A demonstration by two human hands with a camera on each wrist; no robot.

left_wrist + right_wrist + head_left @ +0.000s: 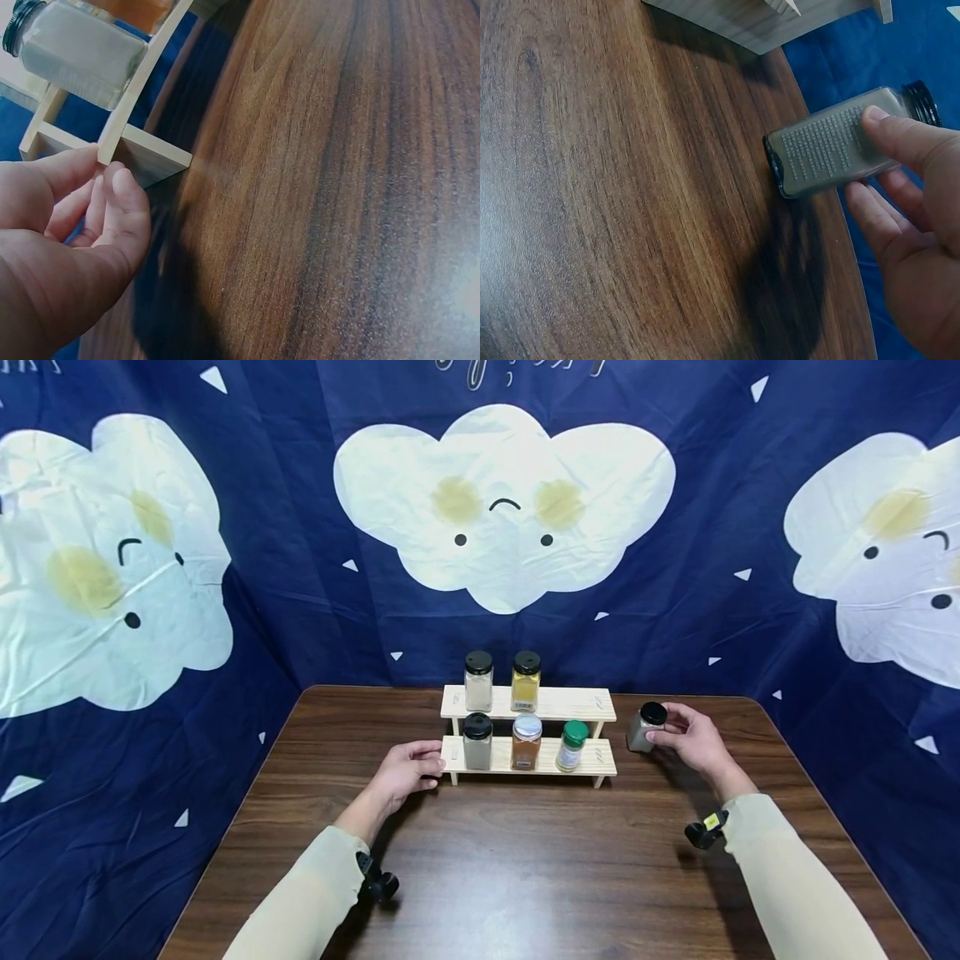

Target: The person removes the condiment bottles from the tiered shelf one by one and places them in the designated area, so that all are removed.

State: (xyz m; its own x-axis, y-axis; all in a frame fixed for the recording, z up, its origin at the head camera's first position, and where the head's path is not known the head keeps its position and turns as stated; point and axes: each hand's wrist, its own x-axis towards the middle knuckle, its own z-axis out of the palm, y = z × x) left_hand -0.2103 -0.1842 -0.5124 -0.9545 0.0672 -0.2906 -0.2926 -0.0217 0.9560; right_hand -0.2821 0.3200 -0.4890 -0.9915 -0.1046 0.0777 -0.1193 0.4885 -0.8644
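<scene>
My right hand [693, 739] grips a glass spice jar [821, 146] of grey powder with a black lid, thumb on its printed side, to the right of the rack. Whether the jar's base touches the table cannot be told. With thumb and fingers my left hand [82, 232] pinches the left end of the lower step of a two-step wooden spice rack [573, 702]. On that step stand a grey-powder jar [477, 753], an orange-brown jar [526, 753] with a silver lid and a smaller green-lidded jar [571, 755].
The upper step bears a pale-powder jar [478, 691] and a yellow-powder jar [525, 691], both black-lidded, towards its left. All stands on a brown wooden table [517, 860]. A dark blue cloth [300, 593] with clouds hangs behind and at both sides.
</scene>
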